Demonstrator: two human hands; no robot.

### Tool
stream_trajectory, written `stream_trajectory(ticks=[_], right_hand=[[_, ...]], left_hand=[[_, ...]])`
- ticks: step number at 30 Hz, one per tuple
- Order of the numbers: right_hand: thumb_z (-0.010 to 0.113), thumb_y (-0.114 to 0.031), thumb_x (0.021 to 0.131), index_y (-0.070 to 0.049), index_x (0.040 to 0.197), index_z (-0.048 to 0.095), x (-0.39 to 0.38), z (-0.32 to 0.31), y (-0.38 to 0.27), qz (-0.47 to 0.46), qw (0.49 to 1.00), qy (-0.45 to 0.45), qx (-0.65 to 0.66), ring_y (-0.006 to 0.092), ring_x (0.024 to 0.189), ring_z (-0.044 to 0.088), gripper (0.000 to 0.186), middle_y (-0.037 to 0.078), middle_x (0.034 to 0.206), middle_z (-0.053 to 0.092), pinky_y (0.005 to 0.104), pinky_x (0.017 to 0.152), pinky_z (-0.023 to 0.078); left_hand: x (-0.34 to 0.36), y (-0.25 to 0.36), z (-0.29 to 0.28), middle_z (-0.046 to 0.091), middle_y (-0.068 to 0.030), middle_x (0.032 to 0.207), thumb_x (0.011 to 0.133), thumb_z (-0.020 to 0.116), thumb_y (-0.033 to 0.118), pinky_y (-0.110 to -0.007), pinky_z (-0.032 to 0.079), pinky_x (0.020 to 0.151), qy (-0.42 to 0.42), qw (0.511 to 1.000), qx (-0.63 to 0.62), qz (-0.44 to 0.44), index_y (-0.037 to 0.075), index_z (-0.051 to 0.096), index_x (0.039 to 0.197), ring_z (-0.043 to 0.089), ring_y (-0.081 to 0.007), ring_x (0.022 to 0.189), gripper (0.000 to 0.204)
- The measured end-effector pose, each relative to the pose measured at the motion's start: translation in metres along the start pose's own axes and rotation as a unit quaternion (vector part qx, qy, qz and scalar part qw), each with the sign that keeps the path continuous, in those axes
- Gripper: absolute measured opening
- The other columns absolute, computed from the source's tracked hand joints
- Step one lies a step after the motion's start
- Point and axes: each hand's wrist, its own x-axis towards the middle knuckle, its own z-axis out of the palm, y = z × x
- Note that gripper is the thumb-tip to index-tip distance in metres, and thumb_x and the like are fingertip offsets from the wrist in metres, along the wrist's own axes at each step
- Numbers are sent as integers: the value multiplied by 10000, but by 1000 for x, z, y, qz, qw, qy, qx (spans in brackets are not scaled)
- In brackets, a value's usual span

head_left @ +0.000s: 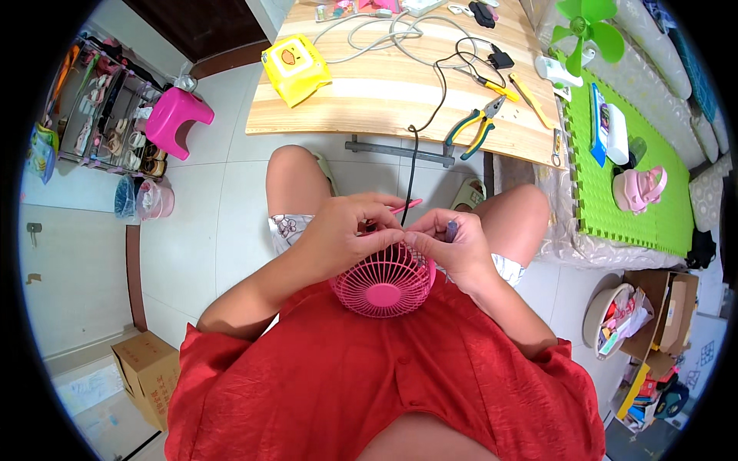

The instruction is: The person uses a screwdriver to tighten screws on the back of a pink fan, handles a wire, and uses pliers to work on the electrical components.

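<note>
A small pink fan [382,281] with a round wire cage rests in my lap, against the red shirt. My left hand [357,230] is closed on the upper left of its rim, thumb lying along the edge. At the upper right of the cage, my right hand [453,244] is closed, thumb and fingertips pinched near my left thumb. Between its fingers pokes a dark, blunt-ended stick [451,230], whose kind I cannot make out. A slim pink piece [408,206] juts out beyond my left fingers. The black cable [412,165] runs from the table down behind my hands.
On the wooden table [369,107] lie pliers [475,127], a yellow cutter knife [530,101], a yellow wipes pack [296,69], coiled cables and scissors [556,147]. Green fan blades [588,32] stand beyond the green mat [603,200]. A pink stool [178,121] stands left.
</note>
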Motion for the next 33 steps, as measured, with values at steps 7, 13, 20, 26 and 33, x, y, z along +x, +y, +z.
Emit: stream_trajectory(ticks=[7,13,20,26,33], right_hand=[[656,-33,852,20,983,603,-2,-10,9,-8,1000,-28,11,50,669,568,151,35,788,636,180,573,436],[813,-259,699,8,1171,571,-11,-8,10,-2,972,-134,-191,202,890,627,593,135,981,671,329,805,490],[834,-264,669,-3,1183,582,34,18,32,-29,971,-207,-118,157,902,609,630,86,999,677,297,843,474],[817,-168,678,-5,1115,626,141,43,21,-29,961,-231,-152,71,738,558,504,11,879,664,241,691,465],[753,-10,707,9,1066,641,216,10,-23,-105,984,-88,-115,100,769,604,377,55,919,679,246,715,488]], left_hand=[[0,-4,-3,607,-122,1159,839,676,120,-255,509,668,-4,999,36,24,8,663,870,618,-137,844,117],[-15,-6,-17,618,-93,1105,826,672,98,-229,494,622,53,997,43,28,10,659,841,607,-109,787,90],[-46,-16,-38,612,-65,1068,805,677,89,-187,447,556,173,983,53,-5,25,658,821,578,-65,751,68],[-29,-46,-94,620,-58,1054,782,694,85,-201,437,547,315,934,164,38,17,653,811,580,-84,762,84],[77,-53,-146,649,-100,983,774,704,103,-267,489,684,335,886,239,215,-12,628,810,612,-161,776,142]])
